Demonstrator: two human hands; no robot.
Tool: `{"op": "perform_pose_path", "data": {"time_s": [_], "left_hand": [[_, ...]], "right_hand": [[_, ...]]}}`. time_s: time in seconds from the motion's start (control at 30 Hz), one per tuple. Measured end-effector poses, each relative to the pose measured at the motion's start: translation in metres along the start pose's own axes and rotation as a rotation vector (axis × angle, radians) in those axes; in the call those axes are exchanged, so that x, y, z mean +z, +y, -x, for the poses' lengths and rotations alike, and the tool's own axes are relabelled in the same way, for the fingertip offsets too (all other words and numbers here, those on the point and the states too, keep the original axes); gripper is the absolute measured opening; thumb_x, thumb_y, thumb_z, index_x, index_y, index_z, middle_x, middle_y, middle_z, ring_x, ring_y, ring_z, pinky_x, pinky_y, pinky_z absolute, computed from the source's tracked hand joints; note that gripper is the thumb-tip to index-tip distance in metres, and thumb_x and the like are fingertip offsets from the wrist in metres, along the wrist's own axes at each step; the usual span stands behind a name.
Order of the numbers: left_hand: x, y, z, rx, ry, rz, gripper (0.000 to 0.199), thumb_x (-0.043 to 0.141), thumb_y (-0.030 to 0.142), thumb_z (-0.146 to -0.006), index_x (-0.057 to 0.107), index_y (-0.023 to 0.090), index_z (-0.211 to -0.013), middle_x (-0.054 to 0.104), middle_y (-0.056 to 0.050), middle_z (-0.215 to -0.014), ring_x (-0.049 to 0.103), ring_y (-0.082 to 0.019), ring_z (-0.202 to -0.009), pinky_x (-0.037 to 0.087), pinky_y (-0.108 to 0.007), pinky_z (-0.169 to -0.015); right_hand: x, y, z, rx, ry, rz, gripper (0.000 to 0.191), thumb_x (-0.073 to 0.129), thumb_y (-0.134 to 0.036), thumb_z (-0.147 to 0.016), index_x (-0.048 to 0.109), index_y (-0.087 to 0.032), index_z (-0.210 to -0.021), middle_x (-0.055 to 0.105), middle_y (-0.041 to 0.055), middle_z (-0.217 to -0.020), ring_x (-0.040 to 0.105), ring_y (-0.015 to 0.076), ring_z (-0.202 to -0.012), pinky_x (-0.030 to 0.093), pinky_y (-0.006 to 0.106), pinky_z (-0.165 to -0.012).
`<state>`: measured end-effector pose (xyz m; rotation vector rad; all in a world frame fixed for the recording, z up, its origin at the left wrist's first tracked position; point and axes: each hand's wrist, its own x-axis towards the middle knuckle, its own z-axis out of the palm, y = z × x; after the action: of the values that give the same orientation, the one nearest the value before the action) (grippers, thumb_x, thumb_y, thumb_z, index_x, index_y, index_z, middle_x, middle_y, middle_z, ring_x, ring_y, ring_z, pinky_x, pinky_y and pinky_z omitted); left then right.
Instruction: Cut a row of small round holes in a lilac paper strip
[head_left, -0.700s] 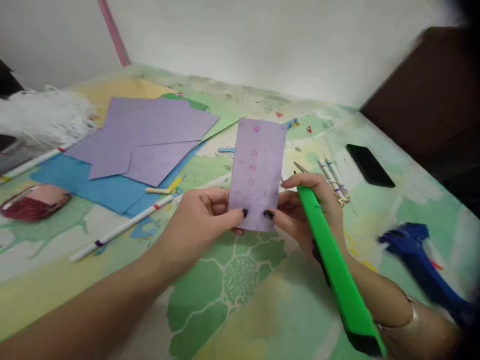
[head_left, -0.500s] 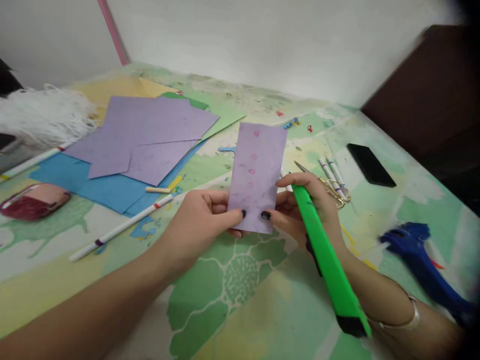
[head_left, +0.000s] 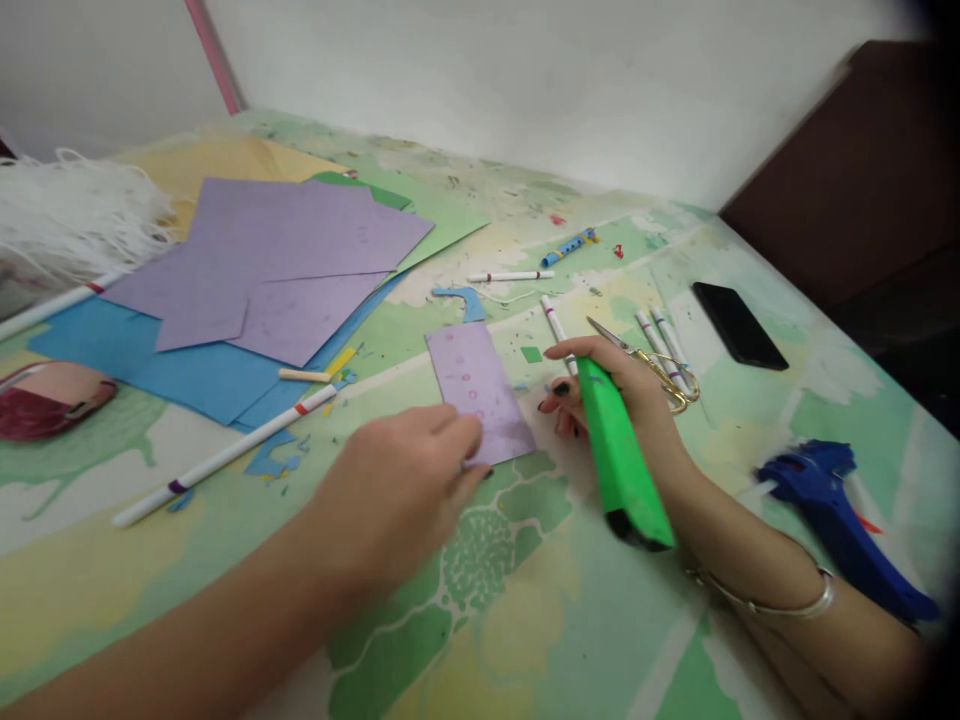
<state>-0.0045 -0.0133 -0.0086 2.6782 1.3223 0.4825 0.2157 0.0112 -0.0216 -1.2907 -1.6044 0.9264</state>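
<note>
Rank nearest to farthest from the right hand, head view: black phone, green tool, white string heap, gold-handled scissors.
1. Green tool: held in the right hand.
2. Gold-handled scissors: lying just beyond that hand.
3. Black phone: farther to the right.
4. White string heap: at the far left.

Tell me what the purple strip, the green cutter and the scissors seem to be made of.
Purple strip: matte paper or thin foam, flat and straight-edged. Green cutter: probably smooth plastic, evenly coloured, black-ended. Scissors: likely polished metal, silvery blade, shiny gold-toned handles.
</note>
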Motion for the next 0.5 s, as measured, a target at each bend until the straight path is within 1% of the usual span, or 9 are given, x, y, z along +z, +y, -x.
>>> {"op": "perform_pose_path", "data": {"time_s": [0.07, 0.1, 0.13, 0.17, 0.2, 0.23, 0.3, 0.4, 0.5], "left_hand": [[0.009, 0.010, 0.011, 0.199, 0.125, -0.105, 0.015, 0.058, 0.016, -0.084, 0.058, 0.017, -0.068, 0.062, -0.004, -0.070, 0.059, -0.021, -0.065, 0.043, -0.031, -0.052], [0.014, 0.016, 0.017, 0.295, 0.158, -0.160, 0.014, 0.056, 0.011, -0.083, 0.061, 0.017, -0.071, 0.065, -0.006, -0.073, 0.060, -0.022, -0.068, 0.046, -0.033, -0.056], [0.019, 0.021, 0.023, 0.344, 0.189, -0.187, 0.012, 0.056, 0.009, -0.083, 0.064, 0.015, -0.077, 0.069, -0.008, -0.081, 0.064, -0.024, -0.077, 0.050, -0.035, -0.063], [0.024, 0.026, 0.028, 0.370, 0.221, -0.211, 0.012, 0.055, 0.012, -0.085, 0.067, 0.012, -0.089, 0.071, -0.011, -0.093, 0.065, -0.027, -0.088, 0.051, -0.038, -0.071], [0.029, 0.029, 0.032, 0.368, 0.231, -0.244, 0.021, 0.053, 0.018, -0.088, 0.066, 0.008, -0.102, 0.070, -0.015, -0.104, 0.064, -0.030, -0.098, 0.051, -0.043, -0.080], [0.032, 0.031, 0.035, 0.332, 0.229, -0.275, 0.030, 0.051, 0.023, -0.091, 0.064, 0.004, -0.109, 0.068, -0.019, -0.111, 0.062, -0.033, -0.104, 0.049, -0.046, -0.085], [0.037, 0.033, 0.038, 0.293, 0.201, -0.299, 0.039, 0.045, 0.029, -0.094, 0.060, 0.001, -0.116, 0.066, -0.022, -0.117, 0.060, -0.036, -0.109, 0.046, -0.049, -0.088], [0.039, 0.033, 0.039, 0.282, 0.165, -0.303, 0.044, 0.040, 0.034, -0.096, 0.059, 0.001, -0.118, 0.065, -0.021, -0.121, 0.059, -0.036, -0.113, 0.043, -0.048, -0.090], [0.039, 0.033, 0.040, 0.271, 0.140, -0.304, 0.048, 0.040, 0.040, -0.096, 0.058, 0.000, -0.118, 0.063, -0.021, -0.124, 0.057, -0.036, -0.115, 0.039, -0.048, -0.093]], "right_hand": [[-0.004, 0.000, -0.001, -0.024, 0.041, -0.034, 0.038, 0.055, -0.048, -0.089, 0.055, -0.023, -0.119, 0.065, 0.0000, -0.065, 0.054, 0.0104, -0.043, 0.043, 0.023, -0.043], [-0.006, -0.001, -0.002, -0.020, 0.035, -0.057, 0.045, 0.049, -0.054, -0.091, 0.053, -0.023, -0.124, 0.064, 0.0001, -0.064, 0.051, 0.0096, -0.040, 0.041, 0.024, -0.041], [-0.008, -0.001, -0.001, -0.003, 0.009, -0.081, 0.052, 0.043, -0.059, -0.092, 0.052, -0.024, -0.128, 0.064, 0.0005, -0.064, 0.051, 0.0098, -0.040, 0.041, 0.024, -0.041], [-0.008, -0.002, 0.000, 0.022, -0.031, -0.104, 0.056, 0.037, -0.062, -0.092, 0.053, -0.024, -0.130, 0.064, 0.0012, -0.064, 0.052, 0.0105, -0.042, 0.042, 0.024, -0.043], [-0.009, -0.002, 0.001, 0.051, -0.066, -0.124, 0.058, 0.035, -0.064, -0.092, 0.057, -0.023, -0.127, 0.063, 0.0019, -0.064, 0.056, 0.0116, -0.047, 0.045, 0.025, -0.046], [-0.008, -0.003, 0.002, 0.073, -0.097, -0.145, 0.056, 0.036, -0.063, -0.092, 0.063, -0.023, -0.121, 0.063, 0.0022, -0.064, 0.059, 0.0125, -0.052, 0.048, 0.025, -0.049], [-0.006, -0.005, 0.004, 0.092, -0.160, -0.180, 0.044, 0.048, -0.056, -0.091, 0.070, -0.022, -0.108, 0.062, 0.0018, -0.064, 0.061, 0.0132, -0.059, 0.051, 0.024, -0.056], [0.000, -0.009, 0.001, 0.077, -0.275, -0.136, 0.020, 0.064, -0.032, -0.086, 0.072, -0.023, -0.102, 0.068, 0.0008, -0.074, 0.062, 0.0107, -0.062, 0.052, 0.021, -0.058], [0.005, -0.013, -0.006, 0.010, -0.308, -0.004, 0.020, 0.067, -0.012, -0.078, 0.071, -0.020, -0.095, 0.070, -0.0002, -0.084, 0.063, 0.0086, -0.066, 0.050, 0.016, -0.058]]}}
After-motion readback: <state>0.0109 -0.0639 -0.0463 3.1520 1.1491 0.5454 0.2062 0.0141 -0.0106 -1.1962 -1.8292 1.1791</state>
